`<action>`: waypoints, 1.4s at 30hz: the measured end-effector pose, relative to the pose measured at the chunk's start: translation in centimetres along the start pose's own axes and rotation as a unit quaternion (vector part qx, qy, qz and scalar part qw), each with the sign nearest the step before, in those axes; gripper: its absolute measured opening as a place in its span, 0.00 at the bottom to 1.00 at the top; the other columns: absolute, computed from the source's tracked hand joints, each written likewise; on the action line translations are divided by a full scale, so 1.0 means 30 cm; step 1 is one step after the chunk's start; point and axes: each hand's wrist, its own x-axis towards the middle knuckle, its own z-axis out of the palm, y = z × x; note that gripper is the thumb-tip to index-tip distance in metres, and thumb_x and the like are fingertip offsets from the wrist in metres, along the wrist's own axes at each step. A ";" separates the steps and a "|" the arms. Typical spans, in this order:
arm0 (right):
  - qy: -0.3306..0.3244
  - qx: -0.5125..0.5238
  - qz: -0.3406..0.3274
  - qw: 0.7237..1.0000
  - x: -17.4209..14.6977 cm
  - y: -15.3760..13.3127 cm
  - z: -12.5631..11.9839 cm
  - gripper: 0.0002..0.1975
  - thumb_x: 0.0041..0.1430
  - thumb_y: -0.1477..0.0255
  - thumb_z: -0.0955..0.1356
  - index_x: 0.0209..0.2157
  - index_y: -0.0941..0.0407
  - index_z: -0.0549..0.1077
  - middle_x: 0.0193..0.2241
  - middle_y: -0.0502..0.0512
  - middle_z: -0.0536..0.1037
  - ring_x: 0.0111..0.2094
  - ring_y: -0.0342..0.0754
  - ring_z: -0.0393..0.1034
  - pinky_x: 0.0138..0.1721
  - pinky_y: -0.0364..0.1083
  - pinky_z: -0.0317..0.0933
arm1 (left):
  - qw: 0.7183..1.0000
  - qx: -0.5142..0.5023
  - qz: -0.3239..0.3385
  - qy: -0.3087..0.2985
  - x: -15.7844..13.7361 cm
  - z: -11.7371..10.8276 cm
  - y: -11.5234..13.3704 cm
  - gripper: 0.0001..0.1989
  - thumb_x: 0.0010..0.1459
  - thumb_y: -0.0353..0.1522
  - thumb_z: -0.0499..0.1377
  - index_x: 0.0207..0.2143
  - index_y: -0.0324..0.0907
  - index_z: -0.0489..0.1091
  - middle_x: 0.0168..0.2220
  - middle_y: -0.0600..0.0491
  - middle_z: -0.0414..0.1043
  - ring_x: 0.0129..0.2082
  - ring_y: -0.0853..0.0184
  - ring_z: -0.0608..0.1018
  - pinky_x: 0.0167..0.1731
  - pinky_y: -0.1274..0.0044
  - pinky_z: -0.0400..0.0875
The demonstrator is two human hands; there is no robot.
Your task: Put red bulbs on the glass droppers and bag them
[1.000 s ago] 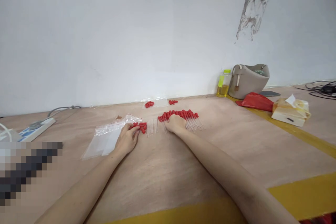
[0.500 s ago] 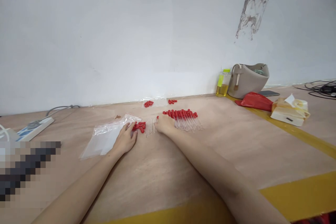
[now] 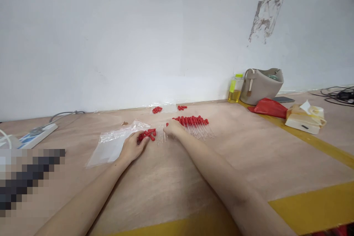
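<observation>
Leftward since a second ago, the right hand (image 3: 174,128) is now reaching the left end of the red-topped droppers (image 3: 193,121), mid-frame, beside clear tubes (image 3: 160,135); its fingers are curling, their hold hidden. Left of centre, the left hand (image 3: 132,148) is curving half-open over red bulbs (image 3: 149,133); whether it is gripping any, I cannot tell.

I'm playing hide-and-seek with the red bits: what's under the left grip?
Red bulbs poke out past the left grip, near some thin clear tubes. The grip covers the rest of that spot, so I can't tell whether more bulbs hide underneath.
</observation>
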 end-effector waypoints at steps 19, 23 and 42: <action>0.144 0.183 -0.206 0.951 -0.301 0.427 -0.071 0.12 0.55 0.73 0.58 0.41 0.59 0.63 0.27 0.53 0.70 0.28 0.44 0.64 0.31 0.43 0.58 | 0.978 -0.103 -0.067 0.168 0.006 -0.019 0.040 0.16 0.51 0.34 0.53 0.44 0.42 0.66 0.40 0.51 0.73 0.34 0.65 0.75 0.32 0.76 0.69; 0.141 0.148 -0.238 0.949 -0.328 0.408 -0.076 0.09 0.55 0.74 0.59 0.36 0.58 0.68 0.32 0.55 0.73 0.33 0.45 0.66 0.34 0.43 0.57 | 0.981 -0.128 0.074 0.124 -0.054 -0.054 0.131 0.14 0.54 0.33 0.52 0.44 0.42 0.67 0.42 0.51 0.71 0.36 0.66 0.74 0.37 0.76 0.68; 0.107 0.103 -0.307 0.940 -0.419 0.338 -0.057 0.07 0.57 0.71 0.61 0.29 0.57 0.69 0.27 0.51 0.73 0.29 0.43 0.65 0.36 0.45 0.50 | 0.944 -0.307 0.064 -0.103 -0.168 0.055 0.292 0.06 0.54 0.34 0.55 0.34 0.40 0.64 0.31 0.54 0.71 0.31 0.69 0.74 0.31 0.76 0.70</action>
